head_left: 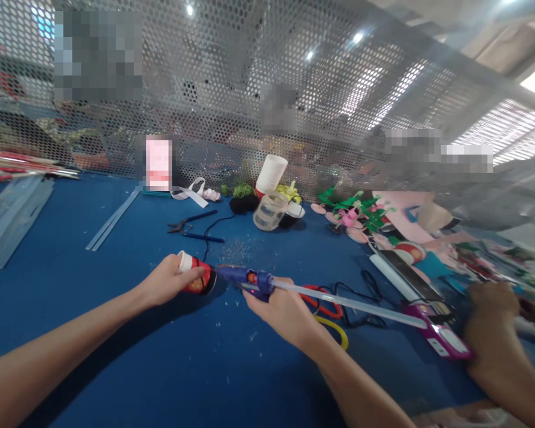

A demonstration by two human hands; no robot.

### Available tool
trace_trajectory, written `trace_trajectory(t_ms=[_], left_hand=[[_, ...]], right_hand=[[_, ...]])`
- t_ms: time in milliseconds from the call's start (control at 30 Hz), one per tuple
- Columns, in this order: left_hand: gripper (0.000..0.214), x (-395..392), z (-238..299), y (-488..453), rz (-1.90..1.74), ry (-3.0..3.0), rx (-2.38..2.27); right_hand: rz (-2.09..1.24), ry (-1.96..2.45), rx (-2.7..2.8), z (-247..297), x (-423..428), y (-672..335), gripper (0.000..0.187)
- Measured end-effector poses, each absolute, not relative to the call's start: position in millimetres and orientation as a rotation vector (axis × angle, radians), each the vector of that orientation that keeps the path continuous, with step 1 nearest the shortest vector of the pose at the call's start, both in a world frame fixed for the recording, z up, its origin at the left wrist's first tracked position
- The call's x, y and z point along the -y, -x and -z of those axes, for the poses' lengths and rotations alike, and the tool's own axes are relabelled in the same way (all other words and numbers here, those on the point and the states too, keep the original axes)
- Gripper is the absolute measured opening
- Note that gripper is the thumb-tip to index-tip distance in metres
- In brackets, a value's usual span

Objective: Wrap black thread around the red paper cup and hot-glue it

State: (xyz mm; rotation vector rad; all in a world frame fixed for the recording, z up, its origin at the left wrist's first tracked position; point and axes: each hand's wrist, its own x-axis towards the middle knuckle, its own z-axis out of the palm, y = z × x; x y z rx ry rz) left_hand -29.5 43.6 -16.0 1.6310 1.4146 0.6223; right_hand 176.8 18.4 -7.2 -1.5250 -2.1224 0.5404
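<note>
Glue gun [236, 273] fills your curled right hand [289, 310], nozzle [221, 271] right by the red cup [198, 283] your left hand [167, 280] clasps mid-surface; open room spreads toward the blue surface's [182, 368] near edge, pliers [200, 215] beyond.

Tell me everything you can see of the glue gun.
The glue gun is blue, apparently plastic, with a reddish part and a small red light. The right hand grips its handle, partly hiding it; the nozzle points left at the cup, whether touching is unclear. A long, translucent stick runs out its back toward the right.
</note>
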Motion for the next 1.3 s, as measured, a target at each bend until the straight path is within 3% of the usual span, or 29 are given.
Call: trace_trajectory(t_ms=[900, 1000, 1167, 1300], left_hand=[[0.033, -46, 17, 30, -0.682, -1.502, -1.438], [0.033, -45, 15, 29, -0.674, -1.488, -1.450], [0.034, -43, 11, 28, -0.677, -1.486, -1.480], [0.035, -43, 11, 27, -0.721, -1.484, -1.453]], right_hand=[[-0.498, 1.392, 2.272, 5, -7, -174, 0.007], [-0.609, 1.452, 2.153, 2, -8, -176, 0.007], [-1.080, 1.530, 1.756, -2, -23, -189, 0.018], [-0.916, 1.474, 1.586, 9, -49, -206, 0.026]])
